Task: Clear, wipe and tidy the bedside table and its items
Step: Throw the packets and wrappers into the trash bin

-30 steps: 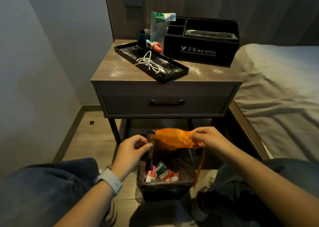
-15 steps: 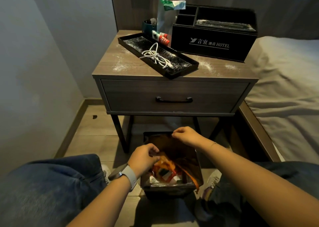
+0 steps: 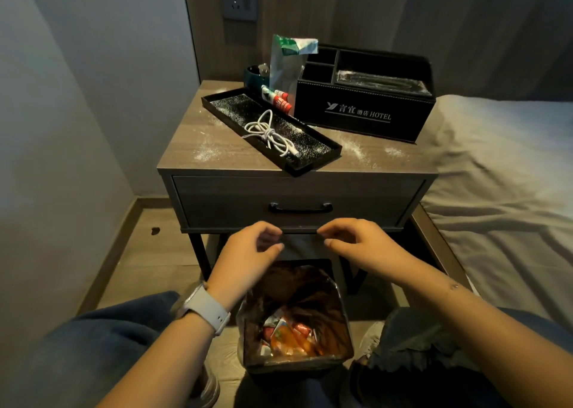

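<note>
Both hands, left (image 3: 251,249) and right (image 3: 356,246), had released the orange wrapper (image 3: 286,339) into the bin (image 3: 297,361) and risen, grips empty, leaving the dusty surface (image 3: 217,147) uncleared.

Both bare forearms reach forward from the lower corners, wrists level, the hands facing each other with a gap between them. The left hand (image 3: 252,249) is loosely curled and empty, a pale watch strapped on its wrist. The right hand (image 3: 356,241) mirrors it, fingers bent inward, palm down, holding nothing.
</note>
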A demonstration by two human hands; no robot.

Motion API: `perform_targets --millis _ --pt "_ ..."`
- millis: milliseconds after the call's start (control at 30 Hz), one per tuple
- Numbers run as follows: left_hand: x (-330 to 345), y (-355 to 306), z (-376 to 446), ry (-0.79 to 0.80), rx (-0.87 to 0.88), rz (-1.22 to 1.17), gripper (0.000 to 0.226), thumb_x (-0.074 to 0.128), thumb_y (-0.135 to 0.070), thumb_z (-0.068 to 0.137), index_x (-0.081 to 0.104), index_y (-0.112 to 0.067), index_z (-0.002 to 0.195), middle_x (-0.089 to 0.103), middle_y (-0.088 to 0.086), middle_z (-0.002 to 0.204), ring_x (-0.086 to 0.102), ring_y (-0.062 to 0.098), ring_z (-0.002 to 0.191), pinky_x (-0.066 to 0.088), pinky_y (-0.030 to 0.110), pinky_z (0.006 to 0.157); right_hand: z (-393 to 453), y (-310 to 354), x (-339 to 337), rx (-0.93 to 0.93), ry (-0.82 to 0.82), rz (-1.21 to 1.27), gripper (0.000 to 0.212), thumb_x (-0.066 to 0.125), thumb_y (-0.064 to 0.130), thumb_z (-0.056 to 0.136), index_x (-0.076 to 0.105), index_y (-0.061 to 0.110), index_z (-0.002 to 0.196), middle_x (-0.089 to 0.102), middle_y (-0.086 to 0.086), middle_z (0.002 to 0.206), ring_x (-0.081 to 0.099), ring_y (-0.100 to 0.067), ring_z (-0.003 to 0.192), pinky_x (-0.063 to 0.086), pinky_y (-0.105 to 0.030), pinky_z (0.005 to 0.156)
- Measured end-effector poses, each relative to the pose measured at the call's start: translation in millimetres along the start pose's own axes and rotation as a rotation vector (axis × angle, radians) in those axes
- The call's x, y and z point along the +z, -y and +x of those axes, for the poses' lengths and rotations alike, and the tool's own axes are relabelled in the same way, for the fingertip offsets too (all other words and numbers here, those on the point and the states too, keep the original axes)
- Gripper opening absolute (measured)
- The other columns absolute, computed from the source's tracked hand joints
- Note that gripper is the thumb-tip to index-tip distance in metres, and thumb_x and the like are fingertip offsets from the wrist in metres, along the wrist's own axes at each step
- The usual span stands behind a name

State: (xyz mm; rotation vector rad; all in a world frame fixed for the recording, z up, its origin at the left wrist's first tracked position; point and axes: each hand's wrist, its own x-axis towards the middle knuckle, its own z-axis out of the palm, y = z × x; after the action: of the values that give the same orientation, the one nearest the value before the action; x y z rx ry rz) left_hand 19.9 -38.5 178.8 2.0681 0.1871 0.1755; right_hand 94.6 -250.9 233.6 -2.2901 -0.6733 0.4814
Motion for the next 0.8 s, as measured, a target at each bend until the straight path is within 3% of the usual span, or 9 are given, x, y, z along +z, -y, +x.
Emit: perform_targets --millis 167,367,567,667,800 --pt "-42.7 -52.7 39.4 -0.041 0.137 0.062 0.017 0.069 -0.023 0.085 0.065 -0.03 0.1 0.067 -0.015 0.097 0.063 -0.003 0.088 0.049 0.019 0.08 17.2 40.8 -40.4 -0.111 -0.22 0.03 0.024 0.061 0.015 0.09 0.066 0.022 0.113 0.064 0.007 0.103 0.062 0.0 0.091 0.048 -0.011 0.078" --pt "-91.5 -93.7 109.3 -0.077 0.185 0.057 0.014 0.066 -0.02 0.088 0.065 -0.023 0.101 0.065 -0.009 0.098 0.064 0.007 0.088 0.056 0.033 0.079 64.8 74.0 -88.5 -0.14 -0.284 -0.038 0.022 0.061 0.017 0.09 0.065 0.023 0.111 0.062 0.01 0.105 0.06 -0.002 0.091 0.046 -0.012 0.07" --pt "-120.1 -109.1 189.4 -0.123 0.215 0.4 0.025 0.065 -0.023 0.088 0.063 -0.02 0.113 0.065 -0.002 0.109 0.06 0.013 0.098 0.05 0.03 0.086 132.1 92.0 -135.4 -0.201 -0.336 -0.199 0.027 0.062 0.019 0.089 0.065 0.022 0.115 0.064 0.007 0.11 0.059 -0.007 0.097 0.05 -0.025 0.085" --pt "-122.1 -109.8 233.4 -0.087 0.251 0.602 0.028 0.064 -0.022 0.088 0.061 -0.02 0.116 0.062 0.003 0.117 0.058 0.02 0.106 0.048 0.034 0.09 172.9 97.6 -159.2 -0.277 -0.382 -0.309 0.027 0.06 0.018 0.089 0.065 0.02 0.116 0.058 0.011 0.105 0.053 -0.007 0.095 0.042 -0.021 0.081" --pt "-110.3 -108.5 282.1 -0.045 0.295 0.811 0.033 0.061 -0.02 0.089 0.059 -0.025 0.121 0.056 0.003 0.124 0.051 0.024 0.114 0.048 0.04 0.09 234.0 98.2 -181.6 -0.39 -0.466 -0.494 0.031 0.06 0.02 0.088 0.062 0.02 0.119 0.057 0.002 0.124 0.05 -0.017 0.116 0.044 -0.032 0.095"
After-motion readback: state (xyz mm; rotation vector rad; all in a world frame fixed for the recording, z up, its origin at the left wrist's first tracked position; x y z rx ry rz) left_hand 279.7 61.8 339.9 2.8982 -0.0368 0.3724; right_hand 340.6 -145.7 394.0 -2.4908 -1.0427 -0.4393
